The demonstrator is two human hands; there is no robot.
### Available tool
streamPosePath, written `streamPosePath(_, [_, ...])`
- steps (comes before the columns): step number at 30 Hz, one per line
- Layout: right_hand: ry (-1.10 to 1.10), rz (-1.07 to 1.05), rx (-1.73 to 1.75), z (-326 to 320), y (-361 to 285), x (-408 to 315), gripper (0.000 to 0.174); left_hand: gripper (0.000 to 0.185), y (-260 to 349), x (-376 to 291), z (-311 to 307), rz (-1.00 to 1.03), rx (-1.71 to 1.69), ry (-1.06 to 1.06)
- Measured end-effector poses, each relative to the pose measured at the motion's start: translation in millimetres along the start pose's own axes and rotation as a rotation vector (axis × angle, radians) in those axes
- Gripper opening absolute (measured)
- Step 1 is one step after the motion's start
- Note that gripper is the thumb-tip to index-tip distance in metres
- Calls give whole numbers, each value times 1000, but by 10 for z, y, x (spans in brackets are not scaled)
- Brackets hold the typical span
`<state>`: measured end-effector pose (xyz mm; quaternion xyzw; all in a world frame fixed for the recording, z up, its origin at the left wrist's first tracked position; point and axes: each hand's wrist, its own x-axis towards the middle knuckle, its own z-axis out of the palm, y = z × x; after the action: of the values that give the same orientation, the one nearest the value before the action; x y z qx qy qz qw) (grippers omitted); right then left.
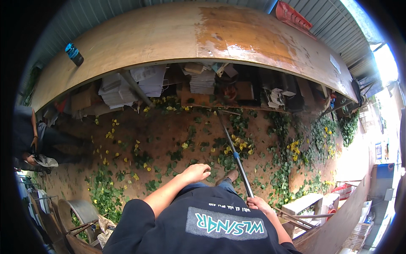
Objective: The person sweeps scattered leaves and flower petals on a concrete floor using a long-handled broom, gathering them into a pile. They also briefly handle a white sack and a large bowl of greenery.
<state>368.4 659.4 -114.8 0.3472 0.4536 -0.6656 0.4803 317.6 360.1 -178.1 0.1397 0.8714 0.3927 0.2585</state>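
My right hand (259, 203) grips the lower end of a long metal telescopic pole (243, 174) with a blue collar. The pole slants away up and left across the ground, its far end near the front edge of the low shelf under the long table; what is fitted there cannot be told. My left hand (197, 173) hangs in front of my body, fingers loosely bent, holding nothing. Green and yellow leaves (241, 145) lie scattered over the brown ground on both sides of the pole. One of my shoes (231, 175) shows between the hands.
A long wooden table (152, 35), wet at its right half, spans the far side, with a blue-topped bottle (75, 54) on it. Paper stacks (202, 83) fill the space below. Another person (31, 136) stands at the left. A metal drum (79, 211) and wooden frames (303, 206) stand nearer.
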Motion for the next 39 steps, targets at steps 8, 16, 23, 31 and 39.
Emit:
streamPosePath(8, [-111,-10,339,194,-512,920,14,27,24,-53,-19,48,6,-34])
streamPosePath(16, [-67,117,258,264,-83,643,17,27,-35,-102,13,37,2,-78])
streamPosePath(23, [-121,25,85,339,-19,382,16,28,-75,-78,-51,54,33,-58])
streamPosePath(31, [-87,138,130,529,-237,984,15,29,-26,-132,-82,98,17,-72])
streamPosePath(39, [24,-136,-824,-151,427,487,26,28,-54,-116,-82,37,-24,-71])
